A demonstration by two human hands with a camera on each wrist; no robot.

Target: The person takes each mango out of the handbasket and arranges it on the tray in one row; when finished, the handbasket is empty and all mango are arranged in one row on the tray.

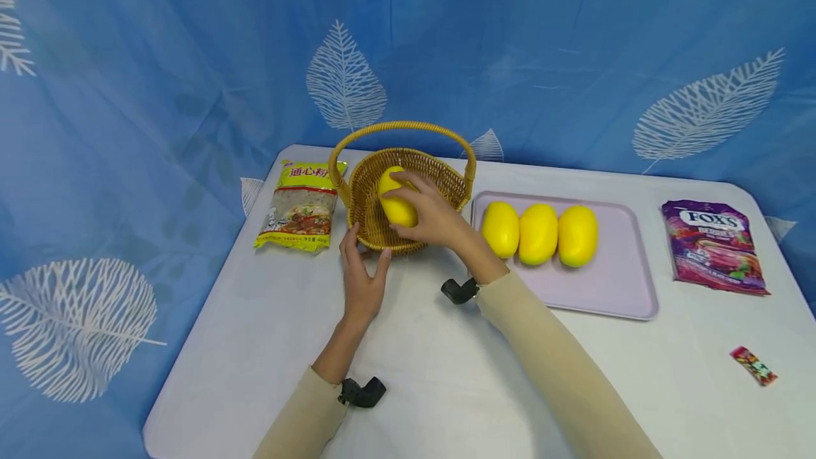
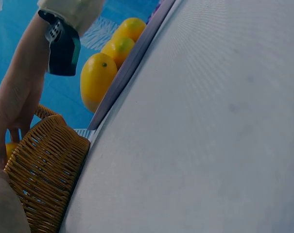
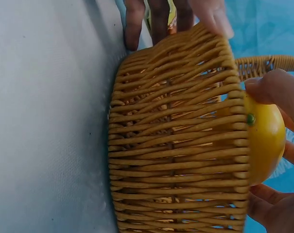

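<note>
My right hand holds a yellow mango between thumb and fingers, partly inside a brown wicker basket. In the right wrist view, the held mango shows its green stem spot and pokes out past the rim. My left hand touches the near left side of the basket, fingers fairly straight along its wall and thumb at the rim. To the right, three more mangoes lie in a row on a pale lilac tray. The basket's arched handle stands upright.
A yellow-and-clear food packet lies left of the basket. Off to the right is a purple FOX'S candy bag, with a small colourful wrapped packet nearer me. Behind the white table hangs a blue leaf-patterned cloth.
</note>
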